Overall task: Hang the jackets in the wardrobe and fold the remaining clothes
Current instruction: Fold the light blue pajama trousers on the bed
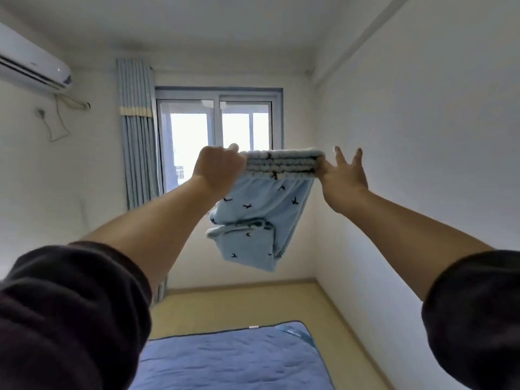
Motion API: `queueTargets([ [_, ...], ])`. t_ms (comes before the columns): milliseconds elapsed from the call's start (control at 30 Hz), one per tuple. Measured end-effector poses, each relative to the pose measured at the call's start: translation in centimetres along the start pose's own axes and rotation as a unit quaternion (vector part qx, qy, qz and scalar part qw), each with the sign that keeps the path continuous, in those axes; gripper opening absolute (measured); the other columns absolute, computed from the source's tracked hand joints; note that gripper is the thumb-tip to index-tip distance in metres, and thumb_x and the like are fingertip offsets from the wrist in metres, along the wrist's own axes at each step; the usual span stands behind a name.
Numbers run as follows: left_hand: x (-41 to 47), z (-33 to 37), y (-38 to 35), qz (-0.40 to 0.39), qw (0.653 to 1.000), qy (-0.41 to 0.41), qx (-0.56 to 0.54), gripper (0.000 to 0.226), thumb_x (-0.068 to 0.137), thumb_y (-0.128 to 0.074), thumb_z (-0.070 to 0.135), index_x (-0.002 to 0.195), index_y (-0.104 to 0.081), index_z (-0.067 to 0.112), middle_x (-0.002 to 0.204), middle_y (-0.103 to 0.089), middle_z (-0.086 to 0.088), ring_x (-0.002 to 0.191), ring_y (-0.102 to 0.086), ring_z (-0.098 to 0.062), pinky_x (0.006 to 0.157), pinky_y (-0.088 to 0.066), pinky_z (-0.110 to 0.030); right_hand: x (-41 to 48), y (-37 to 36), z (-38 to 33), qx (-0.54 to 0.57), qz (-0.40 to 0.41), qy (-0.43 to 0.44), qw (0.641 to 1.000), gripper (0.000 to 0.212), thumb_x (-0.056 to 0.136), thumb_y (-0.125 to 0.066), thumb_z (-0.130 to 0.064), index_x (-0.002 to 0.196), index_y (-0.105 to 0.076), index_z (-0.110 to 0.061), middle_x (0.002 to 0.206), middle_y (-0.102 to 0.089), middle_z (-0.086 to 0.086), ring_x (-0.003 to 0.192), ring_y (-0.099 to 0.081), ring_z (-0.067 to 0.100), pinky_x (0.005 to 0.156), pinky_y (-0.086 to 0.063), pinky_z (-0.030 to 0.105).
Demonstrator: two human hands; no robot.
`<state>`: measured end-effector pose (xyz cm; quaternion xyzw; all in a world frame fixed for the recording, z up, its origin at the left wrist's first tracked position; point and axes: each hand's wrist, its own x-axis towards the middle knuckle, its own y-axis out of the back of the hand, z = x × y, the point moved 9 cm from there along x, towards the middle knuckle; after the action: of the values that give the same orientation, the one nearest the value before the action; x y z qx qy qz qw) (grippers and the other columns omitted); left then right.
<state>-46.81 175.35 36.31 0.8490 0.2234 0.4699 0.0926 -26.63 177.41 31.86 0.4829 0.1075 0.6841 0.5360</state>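
Light blue pyjama trousers (253, 220) with small dark bird prints hang in the air in front of the window, held up by the elastic waistband. My left hand (218, 171) grips the waistband's left end in a fist. My right hand (343, 175) pinches the right end between thumb and forefinger, its other fingers spread upward. The legs dangle below, partly folded over each other, high above the bed. No jackets or wardrobe are in view.
A bed with a blue quilted mattress cover (233, 361) lies below, against the right wall. A window (219, 130) and a blue curtain (138, 136) are straight ahead. An air conditioner (31, 63) hangs on the left wall. Wooden floor (239, 302) lies beyond the bed.
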Motion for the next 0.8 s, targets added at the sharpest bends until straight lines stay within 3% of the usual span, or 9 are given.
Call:
queueTargets([
  [100, -5.1, 4.0, -3.3, -0.053, 0.997, -0.053, -0.027, 0.016, 0.095, -0.053, 0.022, 0.104, -0.062, 0.013, 0.091, -0.058, 0.001, 0.069, -0.066, -0.023, 0.052, -0.037, -0.029, -4.6, -5.1, -3.6, -0.021, -0.029, 0.052, 0.998, 0.069, 0.097, -0.035, -0.02, 0.152, 0.006, -0.027, 0.161, 0.008, -0.004, 0.147, 0.005, 0.035, 0.113, -0.005, 0.065],
  [233, -7.6, 4.6, -3.7, -0.059, 0.995, -0.026, -0.078, 0.021, 0.092, -0.053, 0.021, 0.107, -0.063, 0.01, 0.094, -0.06, -0.004, 0.074, -0.067, -0.029, 0.055, -0.037, -0.031, -7.1, -6.2, -4.6, -0.057, -0.029, 0.067, 0.996, 0.063, 0.099, -0.03, -0.028, 0.153, 0.003, -0.026, 0.161, 0.007, -0.003, 0.147, 0.0, 0.036, 0.113, -0.004, 0.066],
  [300, -7.7, 4.0, -2.5, -0.049, 0.994, -0.017, -0.097, 0.024, 0.09, -0.053, 0.023, 0.108, -0.061, 0.008, 0.097, -0.06, -0.007, 0.075, -0.066, -0.031, 0.057, -0.036, -0.031, -7.9, -5.0, -4.3, -0.048, -0.012, 0.073, 0.996, 0.059, 0.1, -0.031, -0.029, 0.153, -0.006, -0.026, 0.162, -0.001, -0.002, 0.145, -0.012, 0.035, 0.113, -0.006, 0.065],
  [367, -7.5, 2.5, -1.1, -0.026, 0.995, 0.002, -0.092, 0.026, 0.09, -0.054, 0.026, 0.107, -0.059, 0.006, 0.098, -0.059, -0.009, 0.073, -0.065, -0.032, 0.056, -0.035, -0.03, -8.2, -2.4, -3.5, -0.009, 0.059, 0.072, 0.996, 0.051, 0.098, -0.036, -0.027, 0.148, -0.027, -0.023, 0.158, -0.02, 0.001, 0.136, -0.031, 0.034, 0.112, -0.014, 0.062],
  [467, -6.3, -0.3, 1.4, 0.021, 0.996, 0.031, -0.08, 0.035, 0.09, -0.056, 0.038, 0.103, -0.055, 0.005, 0.093, -0.058, -0.009, 0.07, -0.064, -0.033, 0.055, -0.035, -0.031, -8.2, 2.9, -1.4, 0.054, 0.202, 0.078, 0.975, 0.034, 0.094, -0.042, -0.022, 0.124, -0.057, -0.012, 0.14, -0.049, 0.007, 0.115, -0.049, 0.036, 0.107, -0.023, 0.059],
  [600, -4.8, -2.5, 4.4, 0.095, 0.991, 0.052, -0.081, 0.034, 0.085, -0.053, 0.038, 0.095, -0.054, 0.005, 0.082, -0.06, -0.01, 0.063, -0.062, -0.031, 0.054, -0.034, -0.029, -7.4, 7.2, 1.5, 0.068, 0.34, 0.1, 0.933, 0.026, 0.09, -0.047, -0.022, 0.097, -0.068, -0.009, 0.114, -0.066, 0.009, 0.094, -0.06, 0.035, 0.09, -0.04, 0.047],
  [700, -4.7, -2.3, 3.6, 0.117, 0.987, 0.051, -0.093, 0.031, 0.081, -0.052, 0.037, 0.087, -0.055, 0.007, 0.076, -0.061, -0.009, 0.058, -0.06, -0.03, 0.052, -0.035, -0.027, -6.5, 6.3, 1.2, 0.082, 0.336, 0.124, 0.93, 0.022, 0.087, -0.052, -0.024, 0.092, -0.068, -0.01, 0.107, -0.068, 0.009, 0.082, -0.062, 0.034, 0.073, -0.044, 0.039],
  [800, -5.7, 1.5, -1.4, 0.043, 0.99, 0.021, -0.131, 0.031, 0.082, -0.049, 0.04, 0.096, -0.055, 0.012, 0.088, -0.064, -0.007, 0.072, -0.064, -0.031, 0.058, -0.037, -0.03, -5.8, 0.1, -2.8, 0.142, 0.212, 0.173, 0.951, 0.025, 0.092, -0.046, -0.024, 0.108, -0.064, -0.017, 0.12, -0.06, 0.002, 0.099, -0.059, 0.03, 0.08, -0.045, 0.04],
])
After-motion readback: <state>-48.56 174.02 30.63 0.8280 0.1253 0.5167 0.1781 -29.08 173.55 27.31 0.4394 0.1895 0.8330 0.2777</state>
